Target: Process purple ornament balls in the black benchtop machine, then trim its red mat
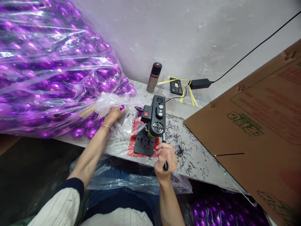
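Note:
My right hand (166,158) is wrapped round the black-gripped lever (164,138) of a small black bench machine (157,116). Two round vents, several silver buttons and a red switch show on the machine. Its black slotted base plate (144,143) rests on a red sheet (133,141). To the left of the machine, my left hand (114,115) has its fingers closed on a small shiny purple ball (122,107), beside crumpled clear plastic. Part of another purple piece (140,110) shows behind the machine's pointed black tip; its shape is mostly hidden.
A big clear bag of purple balls (58,69) fills the left side. Behind the machine stand a dark bottle (154,77), a phone-like black object (176,86) with yellow ties, and a power adapter (201,83). Black scraps (181,147) litter the table. A cardboard box (256,125) flanks the right.

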A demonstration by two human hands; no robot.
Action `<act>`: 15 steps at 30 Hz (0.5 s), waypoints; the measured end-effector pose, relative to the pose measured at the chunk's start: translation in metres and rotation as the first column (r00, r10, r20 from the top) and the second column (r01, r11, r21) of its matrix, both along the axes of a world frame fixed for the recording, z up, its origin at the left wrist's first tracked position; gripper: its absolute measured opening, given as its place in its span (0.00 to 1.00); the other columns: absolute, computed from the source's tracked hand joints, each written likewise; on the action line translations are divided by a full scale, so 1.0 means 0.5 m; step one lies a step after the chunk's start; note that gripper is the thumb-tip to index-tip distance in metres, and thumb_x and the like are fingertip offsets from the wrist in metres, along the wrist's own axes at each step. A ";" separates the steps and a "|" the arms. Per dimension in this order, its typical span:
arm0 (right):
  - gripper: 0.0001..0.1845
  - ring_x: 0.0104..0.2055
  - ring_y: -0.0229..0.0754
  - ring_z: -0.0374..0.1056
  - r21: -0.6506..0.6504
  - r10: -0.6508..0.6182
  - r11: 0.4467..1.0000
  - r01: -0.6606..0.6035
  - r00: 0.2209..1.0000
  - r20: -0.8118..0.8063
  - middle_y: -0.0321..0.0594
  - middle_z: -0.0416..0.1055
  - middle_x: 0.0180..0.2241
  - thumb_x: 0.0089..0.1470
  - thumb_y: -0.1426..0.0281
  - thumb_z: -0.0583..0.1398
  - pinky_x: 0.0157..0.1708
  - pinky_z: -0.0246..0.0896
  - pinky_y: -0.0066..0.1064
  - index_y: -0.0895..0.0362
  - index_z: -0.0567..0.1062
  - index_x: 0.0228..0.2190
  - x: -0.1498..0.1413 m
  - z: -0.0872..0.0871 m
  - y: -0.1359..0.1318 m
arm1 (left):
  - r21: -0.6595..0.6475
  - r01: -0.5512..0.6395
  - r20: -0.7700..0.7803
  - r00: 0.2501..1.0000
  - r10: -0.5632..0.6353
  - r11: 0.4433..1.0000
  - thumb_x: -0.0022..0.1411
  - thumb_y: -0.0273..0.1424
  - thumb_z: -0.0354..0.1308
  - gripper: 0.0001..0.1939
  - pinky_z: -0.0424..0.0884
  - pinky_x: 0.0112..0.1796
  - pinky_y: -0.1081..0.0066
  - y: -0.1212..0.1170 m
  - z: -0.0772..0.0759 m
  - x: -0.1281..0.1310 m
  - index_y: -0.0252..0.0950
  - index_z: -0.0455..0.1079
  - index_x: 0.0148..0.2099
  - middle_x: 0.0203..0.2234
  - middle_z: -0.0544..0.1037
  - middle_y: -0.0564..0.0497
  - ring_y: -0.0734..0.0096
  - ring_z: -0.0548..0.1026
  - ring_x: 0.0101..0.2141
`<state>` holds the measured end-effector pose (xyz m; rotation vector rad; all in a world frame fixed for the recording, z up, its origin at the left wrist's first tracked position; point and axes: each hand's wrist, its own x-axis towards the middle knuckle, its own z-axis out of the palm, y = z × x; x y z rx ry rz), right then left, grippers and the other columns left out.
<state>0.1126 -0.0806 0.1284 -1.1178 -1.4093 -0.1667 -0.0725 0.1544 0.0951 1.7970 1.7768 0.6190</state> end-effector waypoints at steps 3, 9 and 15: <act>0.13 0.30 0.38 0.69 0.007 0.004 1.000 -0.004 1.000 0.003 0.33 0.64 0.24 0.62 0.80 0.52 0.30 0.62 0.31 0.55 0.66 0.27 0.001 -0.001 0.000 | -0.063 0.043 0.167 0.985 -0.032 0.997 0.60 0.38 0.67 0.22 0.71 0.54 0.59 -0.052 0.002 -0.004 0.34 0.75 0.54 0.48 0.81 0.41 0.52 0.78 0.50; 0.14 0.28 0.39 0.68 -0.002 -0.007 1.000 0.007 0.999 -0.031 0.33 0.64 0.22 0.62 0.79 0.52 0.28 0.61 0.31 0.54 0.67 0.26 0.001 0.013 0.002 | -0.373 0.213 0.874 0.407 0.265 0.903 0.65 0.38 0.63 0.20 0.79 0.46 0.65 -0.248 -0.039 -0.012 0.33 0.74 0.55 0.47 0.82 0.41 0.62 0.81 0.44; 0.15 0.28 0.38 0.68 -0.011 -0.025 1.000 0.025 0.999 -0.021 0.33 0.65 0.22 0.63 0.77 0.52 0.28 0.61 0.32 0.54 0.67 0.25 0.000 0.021 0.003 | -0.482 0.240 0.871 0.241 0.429 0.843 0.60 0.34 0.67 0.16 0.78 0.37 0.73 -0.337 -0.070 0.032 0.35 0.75 0.50 0.40 0.83 0.47 0.70 0.81 0.35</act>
